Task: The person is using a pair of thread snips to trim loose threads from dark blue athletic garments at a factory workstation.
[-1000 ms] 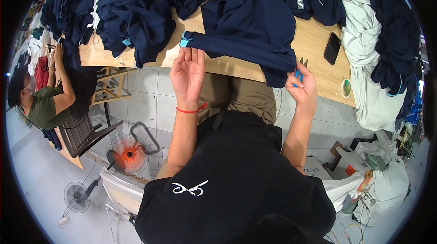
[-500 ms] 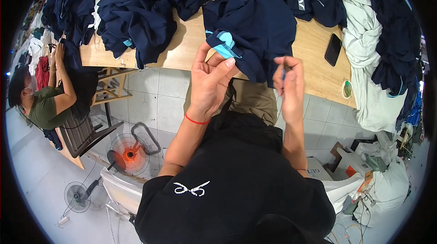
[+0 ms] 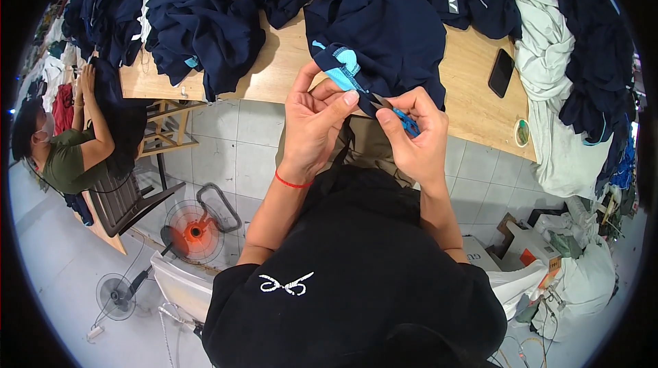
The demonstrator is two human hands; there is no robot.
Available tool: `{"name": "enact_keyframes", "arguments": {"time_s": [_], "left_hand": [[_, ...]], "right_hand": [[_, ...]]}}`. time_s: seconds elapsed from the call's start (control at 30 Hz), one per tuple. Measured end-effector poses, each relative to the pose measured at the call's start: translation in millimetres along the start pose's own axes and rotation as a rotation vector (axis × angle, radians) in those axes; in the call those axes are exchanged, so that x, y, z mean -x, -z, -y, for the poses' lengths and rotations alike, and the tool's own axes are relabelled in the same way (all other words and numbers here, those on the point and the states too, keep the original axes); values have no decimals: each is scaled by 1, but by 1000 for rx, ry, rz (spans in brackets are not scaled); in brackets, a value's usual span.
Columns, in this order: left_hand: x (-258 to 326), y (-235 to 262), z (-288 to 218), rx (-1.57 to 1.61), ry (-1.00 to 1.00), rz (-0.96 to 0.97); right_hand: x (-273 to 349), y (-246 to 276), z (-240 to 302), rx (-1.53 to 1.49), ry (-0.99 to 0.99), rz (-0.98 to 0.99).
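Note:
A navy garment (image 3: 391, 32) lies over the table's near edge in front of me. My left hand (image 3: 314, 121) pinches its near corner between thumb and fingers, where a light blue patch (image 3: 344, 69) is turned outward. In my right hand (image 3: 423, 141) is a pair of blue-handled thread snips (image 3: 408, 124). Their metal blades point left, toward the pinched edge, close to my left fingertips. Whether the blades touch the cloth or a thread is too small to tell.
More navy garments (image 3: 199, 32) are heaped along the far and left side of the wooden table (image 3: 284, 59). A black phone (image 3: 501, 73) lies at right beside white cloth (image 3: 545, 66). A person (image 3: 75, 152) works at far left, near a standing fan (image 3: 195, 232).
My right hand has moved left and closer to my left hand, and the snips' blades now show at the garment's edge. My left hand has stayed nearly in place.

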State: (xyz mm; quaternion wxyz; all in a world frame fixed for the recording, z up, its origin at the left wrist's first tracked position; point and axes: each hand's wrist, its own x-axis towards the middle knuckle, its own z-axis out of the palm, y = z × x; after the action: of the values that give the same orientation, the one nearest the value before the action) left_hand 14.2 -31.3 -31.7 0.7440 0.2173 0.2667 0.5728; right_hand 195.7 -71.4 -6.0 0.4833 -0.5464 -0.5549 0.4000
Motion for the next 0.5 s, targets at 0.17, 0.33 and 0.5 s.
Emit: {"name": "enact_keyframes", "arguments": {"time_s": [0.17,0.33,0.5], "left_hand": [[1,0,1,-30,-12,11],[1,0,0,-99,-30,35],[-1,0,-1,-97,-30,46]], "right_hand": [[-2,-3,-4,-28,-1,-56],[-5,-2,-2,-23,21,-57],[-8,-4,-6,-15,49,-63]]}}
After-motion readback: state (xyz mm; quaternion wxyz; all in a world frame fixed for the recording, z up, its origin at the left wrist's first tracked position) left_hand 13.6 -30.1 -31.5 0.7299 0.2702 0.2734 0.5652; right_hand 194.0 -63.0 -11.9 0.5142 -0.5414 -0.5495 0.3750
